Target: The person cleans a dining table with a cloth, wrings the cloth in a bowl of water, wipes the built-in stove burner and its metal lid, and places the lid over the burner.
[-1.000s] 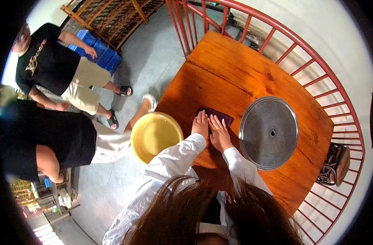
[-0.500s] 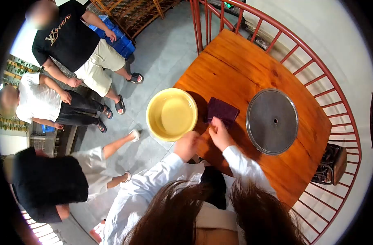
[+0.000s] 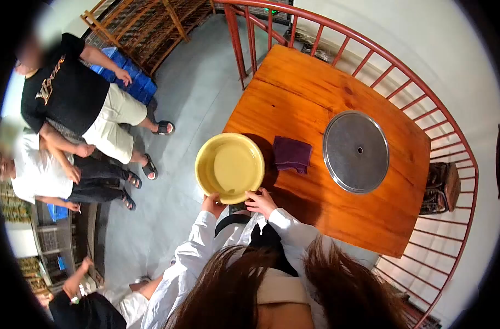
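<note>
A yellow plastic basin (image 3: 201, 164) stands at the left edge of the wooden table, with what looks like shallow water and a small dark spot inside. My left hand (image 3: 212, 205) grips its near rim on the left, fingers over the edge. To the right along the same rim, my right hand (image 3: 261, 202) has its fingers curled on the edge. The undersides of both grips are hidden. Just right of the basin lies a folded dark purple cloth (image 3: 292, 154), touched by neither hand.
A round metal disc with a small central hole (image 3: 355, 159) sits on the wooden table (image 3: 310, 98). Red railing (image 3: 392, 71) curves behind it, near a dark stool (image 3: 441, 186). Several people stand on the left, one in a black shirt (image 3: 69, 93), near blue crates (image 3: 129, 74).
Both hands have moved from above the table edge and cloth to the basin's near rim and taken hold of it. The view has shifted, and the person at lower left has moved.
</note>
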{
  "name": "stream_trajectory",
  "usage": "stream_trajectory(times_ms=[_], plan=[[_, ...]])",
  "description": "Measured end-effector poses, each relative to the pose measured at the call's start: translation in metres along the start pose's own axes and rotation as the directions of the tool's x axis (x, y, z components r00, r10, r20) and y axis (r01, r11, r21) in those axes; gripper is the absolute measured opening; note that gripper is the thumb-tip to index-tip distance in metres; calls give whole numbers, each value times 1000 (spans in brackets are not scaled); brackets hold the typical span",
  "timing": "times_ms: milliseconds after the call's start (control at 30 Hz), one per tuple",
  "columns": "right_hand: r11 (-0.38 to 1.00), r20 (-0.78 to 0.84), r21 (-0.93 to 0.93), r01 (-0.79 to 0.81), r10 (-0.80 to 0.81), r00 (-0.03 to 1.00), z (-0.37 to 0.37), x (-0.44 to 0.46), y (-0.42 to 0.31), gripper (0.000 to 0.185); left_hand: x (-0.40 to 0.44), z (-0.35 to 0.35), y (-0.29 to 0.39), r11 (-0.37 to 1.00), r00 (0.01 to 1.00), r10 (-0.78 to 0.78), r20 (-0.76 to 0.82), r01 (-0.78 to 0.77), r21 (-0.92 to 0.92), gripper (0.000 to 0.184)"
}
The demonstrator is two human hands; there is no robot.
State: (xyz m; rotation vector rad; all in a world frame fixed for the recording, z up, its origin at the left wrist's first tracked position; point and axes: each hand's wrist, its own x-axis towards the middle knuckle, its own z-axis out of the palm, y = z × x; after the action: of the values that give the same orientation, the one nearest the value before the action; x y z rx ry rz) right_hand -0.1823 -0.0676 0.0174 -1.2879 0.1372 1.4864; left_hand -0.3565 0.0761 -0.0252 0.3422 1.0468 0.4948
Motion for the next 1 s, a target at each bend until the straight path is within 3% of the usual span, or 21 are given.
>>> stream_trajectory(times_ms=[33,100,167,233,333,367,400,533,633,667,767,1000], plan=[[999,-5,27,-22,22,1000,6,4,-1,80,5,-2,4,1000,1000,-14,10,13,14,46],[997,-19,77,-28,30,999,20,14,-5,76,19,-2,19,983,982,-184,51,184,13,41],[985,-16,157,67,-65,998,30,18,-7,67,30,4,29,974,973,-225,62,224,14,37],[970,-121,220,108,-83,989,32,35,4,56,39,1,39,943,958,-286,-36,288,168,42],[959,-162,181,218,-190,968,30,46,15,43,37,5,47,926,963,-269,4,258,276,45],[983,-223,55,174,-158,962,27,48,14,44,38,11,48,924,966,-258,4,245,294,46],[964,-230,111,243,-213,950,28,52,18,42,37,14,50,935,969,-234,85,199,294,46],[875,-287,195,444,-381,879,39,55,33,40,27,31,72,898,974,-223,49,185,399,45],[882,-344,295,367,-260,902,61,28,8,44,22,42,96,863,967,-237,88,168,476,45],[839,-308,296,456,-368,877,63,22,4,43,17,49,101,859,962,-234,139,137,494,45],[829,-381,356,430,-292,877,70,-11,-10,43,0,69,104,857,930,-266,252,109,503,48],[846,-493,365,389,-179,852,41,-53,10,47,-14,97,86,688,851,-467,240,180,703,46]])
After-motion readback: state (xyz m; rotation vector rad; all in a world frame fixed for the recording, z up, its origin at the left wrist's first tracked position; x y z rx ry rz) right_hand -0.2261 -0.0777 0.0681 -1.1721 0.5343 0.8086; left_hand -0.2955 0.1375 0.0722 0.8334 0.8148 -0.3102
